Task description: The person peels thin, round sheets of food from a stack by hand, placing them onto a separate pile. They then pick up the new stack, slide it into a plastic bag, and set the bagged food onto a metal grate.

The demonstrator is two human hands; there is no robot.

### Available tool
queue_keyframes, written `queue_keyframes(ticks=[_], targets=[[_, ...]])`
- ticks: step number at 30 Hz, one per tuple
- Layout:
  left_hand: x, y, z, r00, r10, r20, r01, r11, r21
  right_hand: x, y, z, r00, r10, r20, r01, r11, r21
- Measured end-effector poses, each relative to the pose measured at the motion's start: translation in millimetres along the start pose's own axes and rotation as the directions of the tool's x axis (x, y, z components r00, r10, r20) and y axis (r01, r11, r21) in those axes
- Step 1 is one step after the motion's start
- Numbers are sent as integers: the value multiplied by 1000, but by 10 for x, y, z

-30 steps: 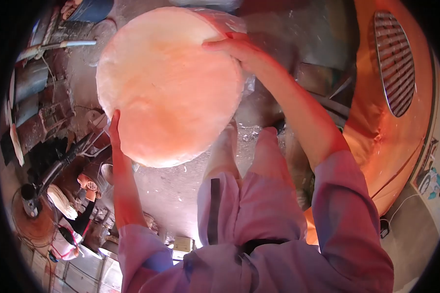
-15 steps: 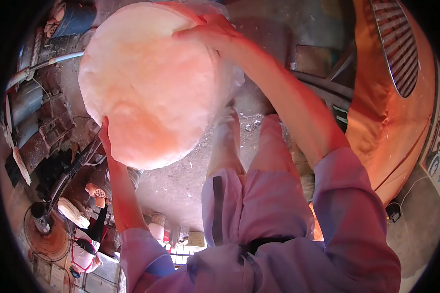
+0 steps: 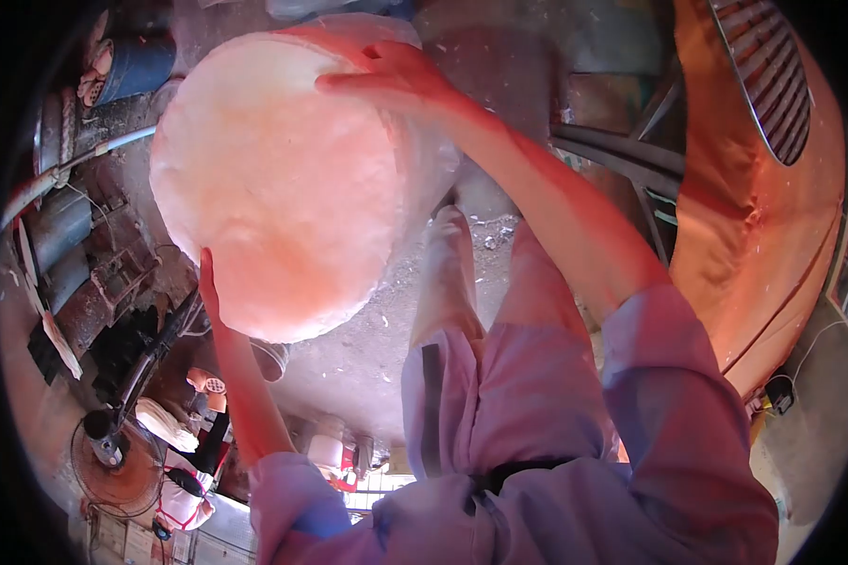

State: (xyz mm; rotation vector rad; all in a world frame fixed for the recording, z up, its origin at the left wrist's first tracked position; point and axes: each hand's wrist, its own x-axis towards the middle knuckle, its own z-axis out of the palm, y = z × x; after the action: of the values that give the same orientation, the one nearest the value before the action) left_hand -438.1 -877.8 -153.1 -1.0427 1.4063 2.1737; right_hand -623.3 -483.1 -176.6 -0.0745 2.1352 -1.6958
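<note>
A large round pale bundle [image 3: 273,188], lit pink and white with a soft, uneven face, is held up at the upper left. Its far right side looks wrapped in something translucent. My right hand [image 3: 386,80] grips the upper right rim, with the thumb laid over the face and some fingers out of sight. At the lower left edge, my left hand [image 3: 209,282] supports the bundle; a thumb or finger shows against the rim, and the rest is hidden behind it.
An orange covering [image 3: 763,226] with a slatted vent stands at the right. A round fan [image 3: 116,466] and a person [image 3: 184,490] are at the lower left. Blue containers [image 3: 139,71] and pipes line the left side. Dark metal bars [image 3: 617,151] lie right of my forearm.
The bundle's lower edge sits slightly lower in view, with both hands still on it. The surroundings at the lower left have shifted right and down in view.
</note>
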Motion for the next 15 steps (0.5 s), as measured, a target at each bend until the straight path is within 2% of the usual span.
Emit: queue_keyframes(ticks=[2, 4, 5, 6, 8, 11, 12, 14, 15], targets=[[-218, -42, 192, 996, 60, -69, -66, 994, -90, -269, -107, -135, 975, 224, 1, -220, 960, 173], [-418, -42, 429, 990, 89, -114, -102, 987, -122, -273, 60, 28, 996, 61, -63, -24, 883, 469], [-463, -33, 489, 986, 101, -135, -119, 983, -138, -282, 156, 40, 994, 79, -74, -30, 855, 518], [-402, -98, 327, 985, 149, -87, -158, 982, -103, -305, 185, 42, 992, 97, -85, -33, 823, 567], [-182, -329, -138, 970, 242, 18, -241, 970, -45, -502, 80, -196, 950, 309, -40, -250, 833, 493], [-115, -432, -156, 952, 239, 192, -202, 961, -190, -817, 166, -244, 949, 189, -254, -152, 976, 155], [-107, -447, -120, 958, 225, 176, -182, 956, -228, -843, 385, -194, 927, 315, -204, -239, 914, 327], [-108, -485, -33, 969, 203, 138, -152, 938, -310, -819, 907, -49, 856, 516, -36, -389, 687, 614], [-85, -512, -69, 966, 201, 165, -137, 933, -332, -876, 845, -45, 824, 546, -151, -417, 766, 490]])
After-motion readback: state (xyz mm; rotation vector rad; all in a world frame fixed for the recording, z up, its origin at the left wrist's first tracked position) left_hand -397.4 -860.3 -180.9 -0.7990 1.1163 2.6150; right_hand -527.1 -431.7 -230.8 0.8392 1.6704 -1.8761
